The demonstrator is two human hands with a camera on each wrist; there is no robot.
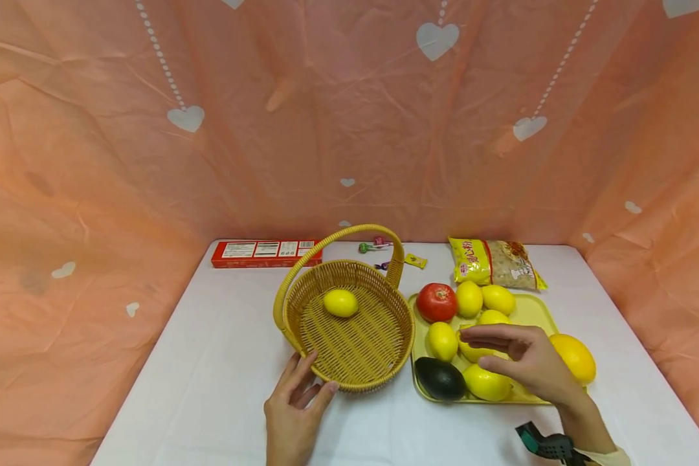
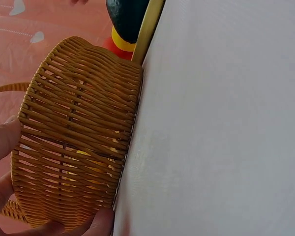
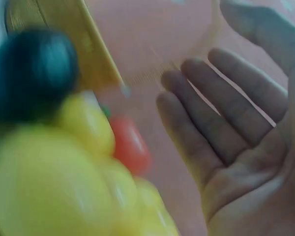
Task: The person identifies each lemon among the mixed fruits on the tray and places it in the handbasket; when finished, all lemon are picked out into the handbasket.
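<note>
A wicker basket with a tall handle stands mid-table, one lemon inside it. My left hand grips its near-left side, with fingertips at the rim; in the left wrist view the thumb touches the rim and other fingers lie along the woven wall. Over the tray of fruit, my right hand hovers with fingers extended, holding nothing. Below and beside it are several lemons, a dark avocado, a red round fruit and an orange-yellow fruit. The right palm faces the fruit.
The yellow tray lies just right of the basket. Behind it is a yellow food packet. A red box lies back left, and small wrapped candies are behind the basket. A heart-patterned pink cloth hangs around the white table.
</note>
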